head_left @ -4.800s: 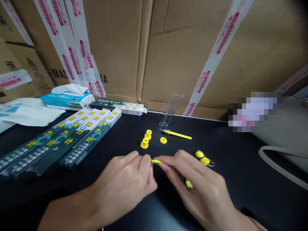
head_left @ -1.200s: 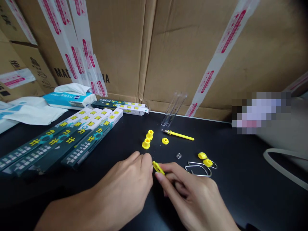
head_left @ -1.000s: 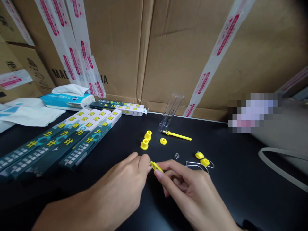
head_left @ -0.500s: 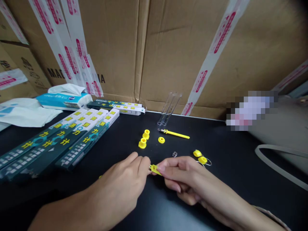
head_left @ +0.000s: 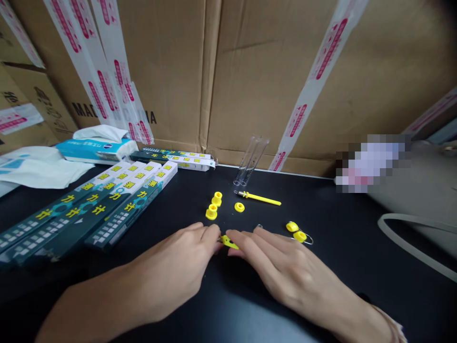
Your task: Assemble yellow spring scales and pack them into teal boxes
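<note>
A small yellow plastic piece (head_left: pixel 228 241) with a hole in it shows between my two hands, low over the table. My right hand (head_left: pixel 285 267) pinches its right end, knuckles up. At its left end the closed fingertips of my left hand (head_left: pixel 182 267) grip a small metal bit that they mostly hide. Just beyond lie two yellow collars (head_left: pixel 212 212), a yellow ring (head_left: pixel 239 207) and a yellow rod (head_left: pixel 264 199) with a metal end. A small spring (head_left: pixel 260 226) peeks out behind my right hand. Two yellow caps with wire hooks (head_left: pixel 293 226) lie to its right.
Two clear tubes (head_left: pixel 252 164) lie near the cardboard boxes (head_left: pixel 250 85) at the back. Several long printed boxes (head_left: pixel 132 205) lie at left, with a blue tissue pack (head_left: pixel 94 150) behind them. A pale strap (head_left: pixel 410 238) curves at right on the black table (head_left: pixel 246 305).
My right hand has turned over, from thumb side showing to knuckles up, and still pinches the yellow piece. It now partly covers the spring. My left hand has barely moved.
</note>
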### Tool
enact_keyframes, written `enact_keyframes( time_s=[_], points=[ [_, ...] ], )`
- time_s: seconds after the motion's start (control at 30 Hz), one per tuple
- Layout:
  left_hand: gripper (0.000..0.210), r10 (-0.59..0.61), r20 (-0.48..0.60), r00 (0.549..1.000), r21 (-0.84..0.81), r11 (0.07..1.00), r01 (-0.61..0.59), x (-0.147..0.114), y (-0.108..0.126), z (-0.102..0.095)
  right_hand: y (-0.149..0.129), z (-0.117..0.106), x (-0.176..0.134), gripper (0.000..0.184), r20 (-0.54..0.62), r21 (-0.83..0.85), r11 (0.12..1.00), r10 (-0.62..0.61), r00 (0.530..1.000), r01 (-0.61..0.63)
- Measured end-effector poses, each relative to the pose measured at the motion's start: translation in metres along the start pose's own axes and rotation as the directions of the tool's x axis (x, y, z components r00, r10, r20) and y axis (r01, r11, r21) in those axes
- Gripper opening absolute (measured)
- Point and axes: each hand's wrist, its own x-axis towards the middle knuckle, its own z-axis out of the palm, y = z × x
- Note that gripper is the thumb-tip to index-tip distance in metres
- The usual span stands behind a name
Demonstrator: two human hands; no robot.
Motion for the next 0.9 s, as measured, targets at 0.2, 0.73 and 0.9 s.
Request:
enact_keyframes(
  time_s=[0.2, 0.73, 0.9],
  points=[
    [0.038, 0.009, 0.043, 0.999, 0.002, 1.000, -0.009, 0.002, 0.004, -0.003, -0.004, 0.011, 0.001, 0.038, 0.020, 0.183, 0.947, 0.265, 0.964, -0.264],
    [0.038, -0.115, -0.092, 0.989, -0.429, 0.901, 0.065, 0.006, -0.013, -0.001, -0.002, 0.021, 0.002, 0.026, 0.420, 0.804, 0.073, 0.633, 0.650, -0.590],
    [0.034, -0.183, -0.055, 0.982, -0.484, 0.864, 0.134, 0.006, -0.016, 0.002, 0.000, 0.024, 0.002, 0.033, 0.408, 0.865, -0.027, 0.616, 0.674, -0.500]
  ],
)
